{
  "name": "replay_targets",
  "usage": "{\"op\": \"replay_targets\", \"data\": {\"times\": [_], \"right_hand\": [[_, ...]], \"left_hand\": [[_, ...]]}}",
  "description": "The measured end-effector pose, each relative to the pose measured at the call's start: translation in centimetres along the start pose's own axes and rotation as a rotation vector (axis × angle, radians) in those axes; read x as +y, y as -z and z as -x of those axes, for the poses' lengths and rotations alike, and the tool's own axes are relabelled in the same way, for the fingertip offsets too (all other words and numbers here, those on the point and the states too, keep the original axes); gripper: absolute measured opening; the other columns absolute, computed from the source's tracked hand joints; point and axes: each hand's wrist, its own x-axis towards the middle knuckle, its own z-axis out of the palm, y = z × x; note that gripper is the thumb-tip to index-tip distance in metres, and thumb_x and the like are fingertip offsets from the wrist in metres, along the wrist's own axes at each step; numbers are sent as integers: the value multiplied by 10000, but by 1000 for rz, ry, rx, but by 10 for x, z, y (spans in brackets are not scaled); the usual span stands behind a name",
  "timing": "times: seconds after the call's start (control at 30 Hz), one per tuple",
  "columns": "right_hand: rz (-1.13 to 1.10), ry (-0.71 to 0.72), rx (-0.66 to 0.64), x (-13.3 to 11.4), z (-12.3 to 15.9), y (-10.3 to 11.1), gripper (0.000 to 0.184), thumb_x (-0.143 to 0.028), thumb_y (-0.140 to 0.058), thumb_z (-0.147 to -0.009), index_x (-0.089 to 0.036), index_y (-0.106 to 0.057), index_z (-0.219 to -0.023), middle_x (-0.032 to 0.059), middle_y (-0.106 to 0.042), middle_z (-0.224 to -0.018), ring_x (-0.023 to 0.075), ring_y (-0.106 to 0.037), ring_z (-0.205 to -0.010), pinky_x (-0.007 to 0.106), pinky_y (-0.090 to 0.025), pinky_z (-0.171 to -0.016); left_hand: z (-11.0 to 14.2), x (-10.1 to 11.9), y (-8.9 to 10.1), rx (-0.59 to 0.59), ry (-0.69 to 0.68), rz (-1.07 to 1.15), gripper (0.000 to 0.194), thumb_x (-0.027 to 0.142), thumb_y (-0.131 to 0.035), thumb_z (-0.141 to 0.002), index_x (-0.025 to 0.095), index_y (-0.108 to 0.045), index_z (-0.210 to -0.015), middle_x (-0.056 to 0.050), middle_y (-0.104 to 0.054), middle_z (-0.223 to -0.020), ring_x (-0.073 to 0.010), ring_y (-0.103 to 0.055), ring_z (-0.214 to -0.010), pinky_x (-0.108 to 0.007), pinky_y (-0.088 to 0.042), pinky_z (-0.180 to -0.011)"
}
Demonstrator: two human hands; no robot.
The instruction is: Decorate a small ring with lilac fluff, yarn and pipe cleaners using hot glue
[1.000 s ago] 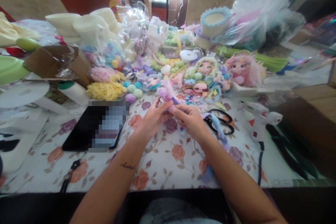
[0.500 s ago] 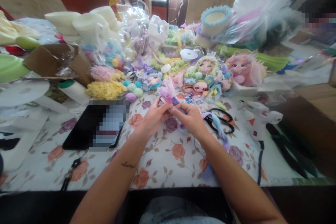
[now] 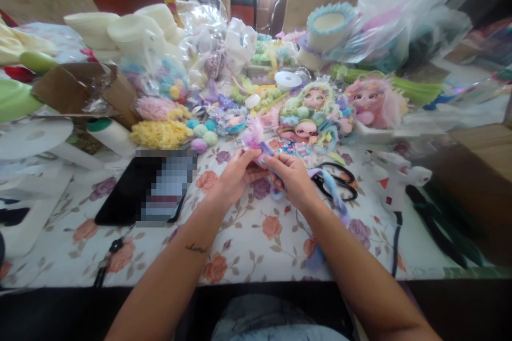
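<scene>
My left hand [image 3: 239, 173] is closed, thumb and fingers pinching the base of a fluffy pink tuft [image 3: 253, 134] that points away from me. Close beside it, my right hand [image 3: 291, 175] pinches a purple-blue strip of fuzzy yarn [image 3: 333, 186] against the tuft's base. The strip loops below my fingers and trails out to the right past my wrist, across the handles of black scissors [image 3: 344, 187]. My fingers cover the spot where tuft and yarn meet.
A black tablet [image 3: 124, 192] with a phone on it lies left. Right are a white glue gun [image 3: 400, 176] and dark-handled pliers [image 3: 434, 224]. Behind sit yellow yarn [image 3: 160, 134], pompoms [image 3: 205, 136], doll-face pieces [image 3: 314, 98], a white spool [image 3: 288, 80] and cardboard boxes [image 3: 476, 160].
My right thumb and fingers have shifted their pinch, and the purple end of the strip now stands out more between my hands. The scissors have stayed put.
</scene>
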Motion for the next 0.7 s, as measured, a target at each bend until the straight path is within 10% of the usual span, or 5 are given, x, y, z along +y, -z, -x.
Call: {"op": "replay_targets", "data": {"times": [0.7], "right_hand": [[125,100,65,5,0,1,468,-528,-720,-780,-203,-487,-537,-59,-471,-433,55,-355,-369,218,-248,-372]], "left_hand": [[0,3,-1,36,52,22,148,299,-647,-797,153,-630,-790,-32,-662,-713,-155,-641,-632,-304,-579,-655]]}}
